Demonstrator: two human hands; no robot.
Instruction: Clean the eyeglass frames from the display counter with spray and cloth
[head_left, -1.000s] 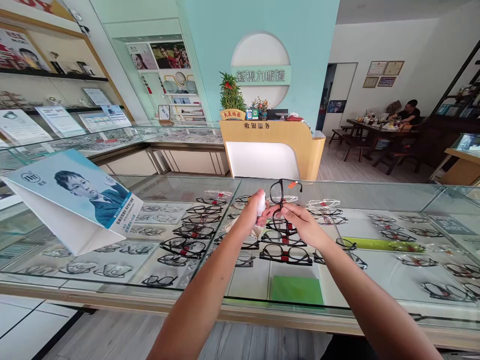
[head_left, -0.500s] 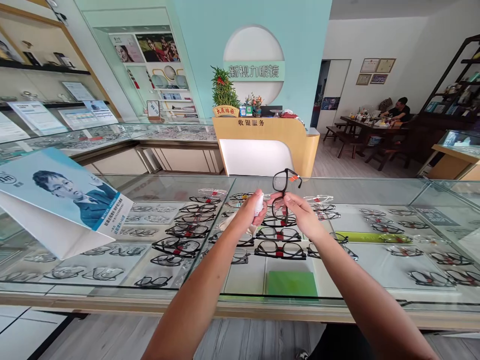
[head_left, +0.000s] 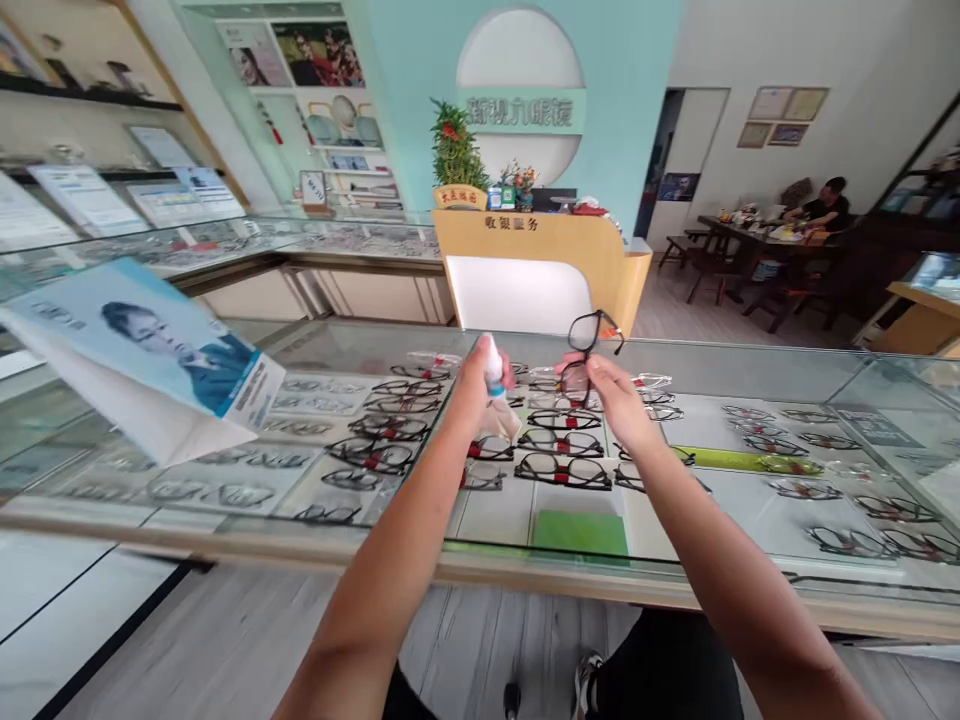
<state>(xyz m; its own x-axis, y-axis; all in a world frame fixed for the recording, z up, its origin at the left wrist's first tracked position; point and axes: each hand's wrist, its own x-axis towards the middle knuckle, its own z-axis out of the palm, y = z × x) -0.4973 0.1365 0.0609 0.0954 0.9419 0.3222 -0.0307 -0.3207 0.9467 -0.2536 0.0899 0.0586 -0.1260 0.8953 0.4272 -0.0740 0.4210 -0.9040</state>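
Observation:
My left hand is closed around a small bottle with a white top and a blue band, held upright above the glass counter. Beneath it a pale, cloth-like piece shows; whether my hand holds it too I cannot tell. My right hand grips a pair of black-framed eyeglasses, turned on end with one lens above the other. An orange mark shows near the temple. The bottle and the eyeglasses are apart, side by side.
Under the glass top of the display counter lie rows of eyeglass frames and a green box. A folded advertising card stands at left. Beyond is a wooden cashier desk; a person sits at a table far right.
My left hand has moved left, away from the eyeglasses, and the bottle now shows more plainly. The eyeglasses have shifted slightly right in view. The camera has tilted down.

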